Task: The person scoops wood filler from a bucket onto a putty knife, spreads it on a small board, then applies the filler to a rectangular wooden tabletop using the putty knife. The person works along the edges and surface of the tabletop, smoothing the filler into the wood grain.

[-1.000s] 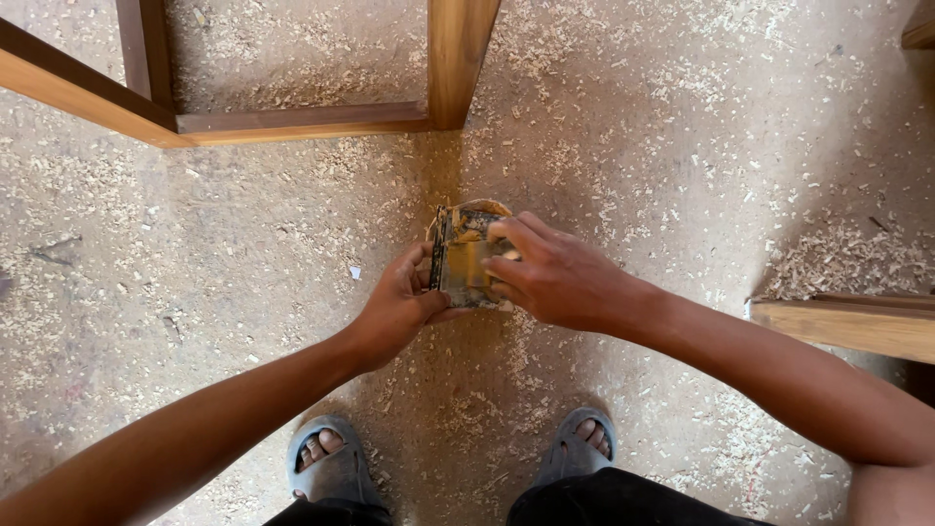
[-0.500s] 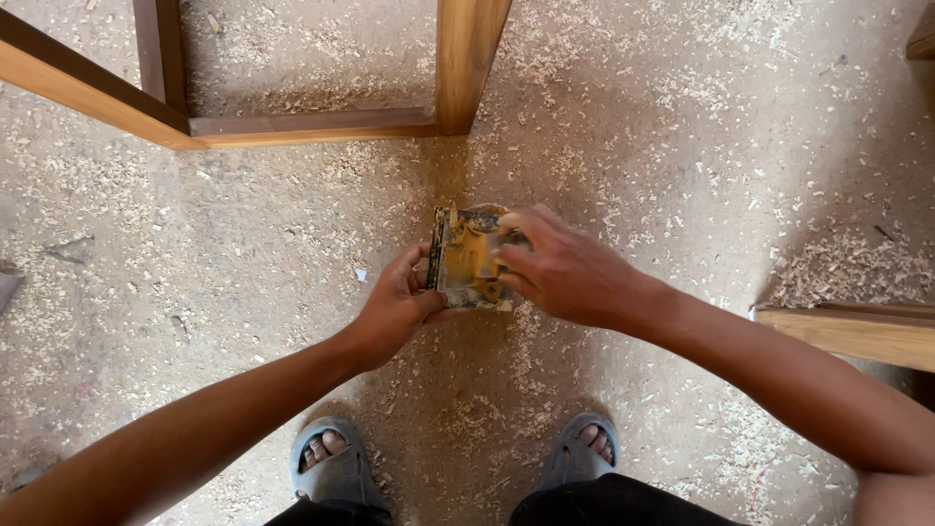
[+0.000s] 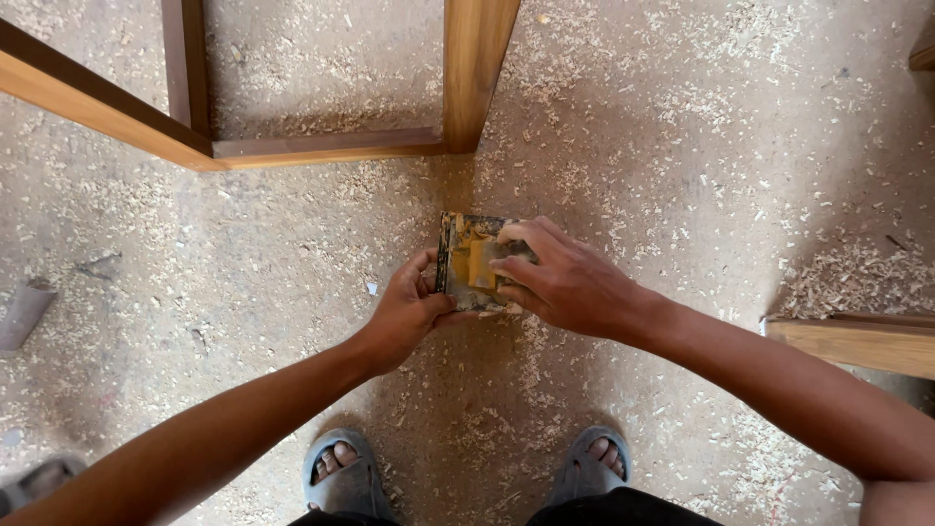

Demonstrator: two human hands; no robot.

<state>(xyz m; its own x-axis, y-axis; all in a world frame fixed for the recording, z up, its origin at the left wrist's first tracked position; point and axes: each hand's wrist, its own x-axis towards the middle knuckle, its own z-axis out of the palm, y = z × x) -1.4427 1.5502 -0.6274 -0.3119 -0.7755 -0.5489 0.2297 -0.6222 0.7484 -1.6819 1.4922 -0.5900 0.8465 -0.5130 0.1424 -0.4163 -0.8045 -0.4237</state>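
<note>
Work in hand: you stand over a sawdust-strewn floor [image 3: 682, 146] holding a small, flat, worn block [image 3: 467, 258] smeared with yellow, up in front of you between both hands; what it is exactly cannot be told from here
Done so far: judging by how things lie, the block is already off the floor and held in both hands; the thick shavings all around suggest wood has been worked here, though nothing shows which piece
Left to do: the block touches no wood yet, and the wooden frame [image 3: 321, 146] at the far side stands well apart from it, so whatever work the block serves looks not yet started
Left hand [image 3: 409, 312]: curled closed on the left edge of the block, thumb pressed on its face and fingers wrapped behind, a firm pinch
Right hand [image 3: 565, 282]: laid over the right side of the block, fingers bent down across the yellow face, partly closed and gripping; the fingertips [image 3: 511, 255] hide much of that side
Where the block is: in the air at the middle of the scene, above the floor, near side of the frame's upright post [image 3: 477, 68], between your two hands
Around you: a plank [image 3: 857, 341] lies at the right edge, your sandalled feet [image 3: 341, 472] are at the near edge, and a short grey piece [image 3: 24, 312] lies far left
</note>
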